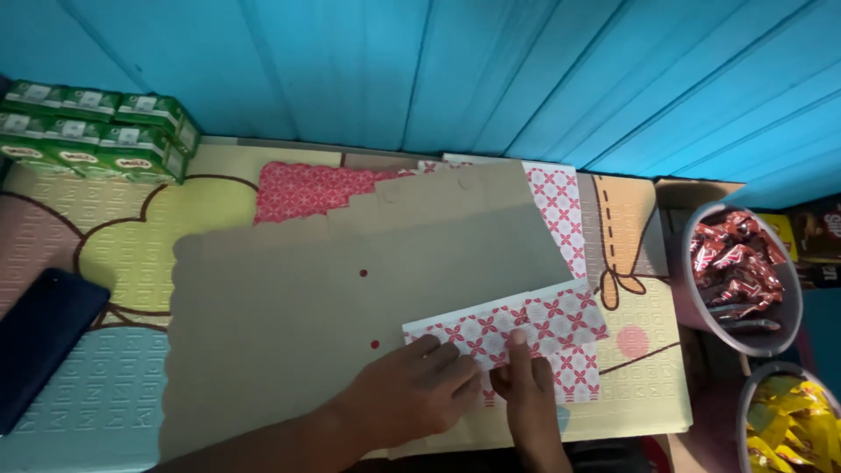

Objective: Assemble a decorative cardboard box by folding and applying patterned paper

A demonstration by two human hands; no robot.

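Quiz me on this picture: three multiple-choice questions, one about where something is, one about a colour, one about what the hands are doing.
1. Where is the stack of green cartons?
A. Far left corner by the wall
B. Inside a round tub
C. On the brown cardboard

2. What colour is the plank wall?
A. Yellow
B. Blue
C. White

3. What are the left hand and right hand doing?
A. Hanging in the air
B. Holding a dark phone
C. Pressing on the red-and-white patterned flap

Answers:
1 A, they sit at the far left of the mat, against the wall.
2 B, every plank is bright blue.
3 C, the fingers of both hands lie flat on the patterned flap over the brown cardboard.
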